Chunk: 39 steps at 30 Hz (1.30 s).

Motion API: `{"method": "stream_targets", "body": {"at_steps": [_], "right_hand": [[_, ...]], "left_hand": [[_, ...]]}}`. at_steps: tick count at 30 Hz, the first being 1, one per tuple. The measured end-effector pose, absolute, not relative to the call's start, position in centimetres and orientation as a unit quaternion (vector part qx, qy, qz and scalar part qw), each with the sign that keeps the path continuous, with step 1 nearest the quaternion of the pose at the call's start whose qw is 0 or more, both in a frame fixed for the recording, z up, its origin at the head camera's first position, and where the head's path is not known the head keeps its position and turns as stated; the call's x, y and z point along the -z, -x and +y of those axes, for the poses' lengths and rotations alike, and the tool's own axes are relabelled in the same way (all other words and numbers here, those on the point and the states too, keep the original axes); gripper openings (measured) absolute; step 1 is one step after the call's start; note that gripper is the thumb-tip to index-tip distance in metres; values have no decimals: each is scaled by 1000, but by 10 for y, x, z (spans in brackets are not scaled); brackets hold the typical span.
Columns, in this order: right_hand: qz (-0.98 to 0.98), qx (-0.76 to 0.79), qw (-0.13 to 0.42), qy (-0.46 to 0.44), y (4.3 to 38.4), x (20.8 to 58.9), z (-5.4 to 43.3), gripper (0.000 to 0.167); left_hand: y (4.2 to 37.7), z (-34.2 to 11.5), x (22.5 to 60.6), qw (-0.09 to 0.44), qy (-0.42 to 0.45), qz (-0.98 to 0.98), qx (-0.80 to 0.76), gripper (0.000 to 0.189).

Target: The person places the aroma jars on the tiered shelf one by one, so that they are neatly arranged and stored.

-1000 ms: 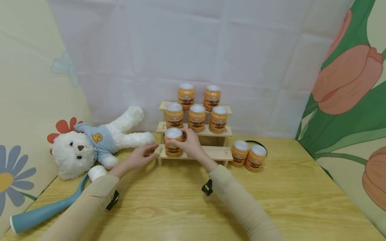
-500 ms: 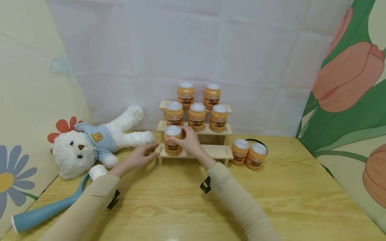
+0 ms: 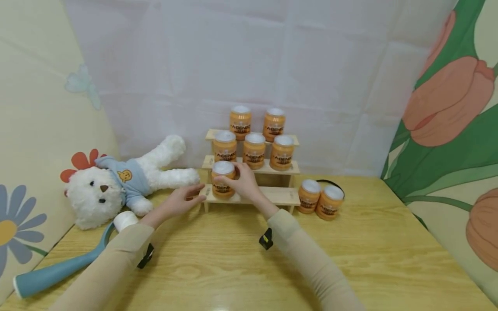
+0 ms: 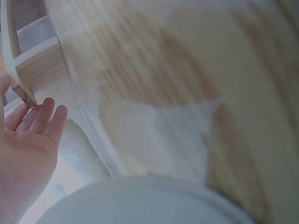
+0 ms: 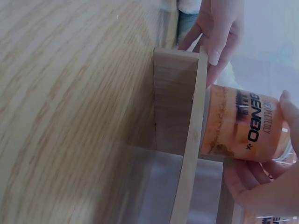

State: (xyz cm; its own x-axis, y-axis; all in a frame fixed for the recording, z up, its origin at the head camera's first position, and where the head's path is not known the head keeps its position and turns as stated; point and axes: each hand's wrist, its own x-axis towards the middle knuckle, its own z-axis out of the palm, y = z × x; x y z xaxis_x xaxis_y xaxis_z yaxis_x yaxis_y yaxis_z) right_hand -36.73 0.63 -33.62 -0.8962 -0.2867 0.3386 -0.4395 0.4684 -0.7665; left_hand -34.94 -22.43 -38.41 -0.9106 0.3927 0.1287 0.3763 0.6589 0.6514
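In the head view my right hand (image 3: 247, 183) grips an orange jar (image 3: 220, 186) with a white lid, thumb and fingers on opposite sides near its top. The jar stands upright on the left part of the lowest step (image 3: 272, 195) of a small wooden rack; its base meets the board in the right wrist view. My left hand (image 3: 180, 201) is at that step's left end, its fingers loosely extended. The right wrist view shows the left thumb (image 5: 218, 44) along the board's end. Fingertips (image 4: 46, 107) reach past the board end in the left wrist view.
Three similar jars (image 3: 254, 152) line the middle step and two jars (image 3: 240, 122) the top one. Two more jars (image 3: 330, 203) with a black loop stand right of the rack. At left lie a white plush toy (image 3: 132, 179) and a blue-handled roller (image 3: 58, 274).
Both hands keep their places at the lowest step, and the jar stays in the right hand's grip with only a very slight shift. The view moves slightly.
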Motion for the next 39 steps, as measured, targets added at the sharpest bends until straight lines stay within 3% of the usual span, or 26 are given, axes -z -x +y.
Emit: {"method": "stream_targets", "body": {"at_steps": [14,29,39], "right_hand": [[-844,-489,45,-216,358,341,21,59],[-826,-503,80,-241,342,333,69,61],[-833,-502,63,-224,332,329,113,63]], "left_hand": [[348,-221,387,14,-211,909,-360,62],[350,-221,385,7,-212,911,-354,64],[350,-223,386,5,-214,911,-352,63]]}}
